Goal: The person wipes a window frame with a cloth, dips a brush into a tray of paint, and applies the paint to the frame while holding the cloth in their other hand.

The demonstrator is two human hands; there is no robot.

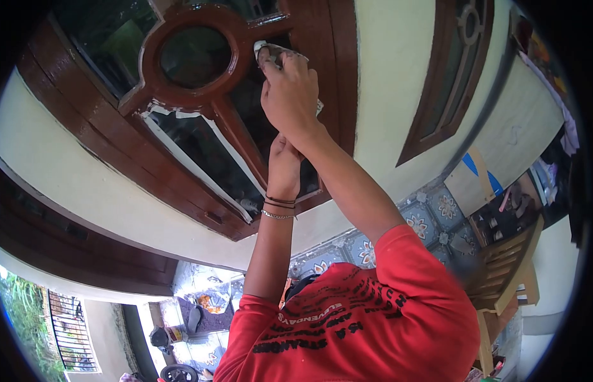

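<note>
My right hand (289,95) is raised to a glossy brown wooden window frame (201,105). It is shut on a crumpled whitish cloth (266,52), pressed where the frame's round ring (189,56) meets a spoke. My left hand (284,162), with thin bracelets on the wrist, rests lower against the dark glass (201,159). My right forearm covers its fingers, so what they hold is hidden. White tape strips (182,148) line the edges of the glass panes. My red shirt (360,325) fills the bottom of the view.
A second brown window (452,70) sits in the cream wall (385,76) to the right. Patterned floor tiles (436,213), a wooden chair (510,264), a leaning board (475,178), floor clutter (204,302) and a metal railing (70,328) lie around.
</note>
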